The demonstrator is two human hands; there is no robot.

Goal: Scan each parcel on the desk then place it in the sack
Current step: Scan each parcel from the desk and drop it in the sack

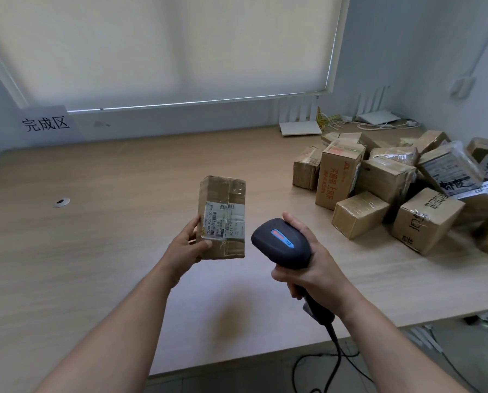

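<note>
Your left hand grips the upright cardboard parcel | your right hand holds the barcode scanner | shipping label just left of the scanner head.

L hand: raised, thumb on front face, fingers curled behind held item.
R hand: fingers wrapped round a grip.
Forearms: both bare, extended fwd.

A paper sign on the wall above the counter's far left corner reads "完成区"; the held parcel's label shows "P021-00".
</note>
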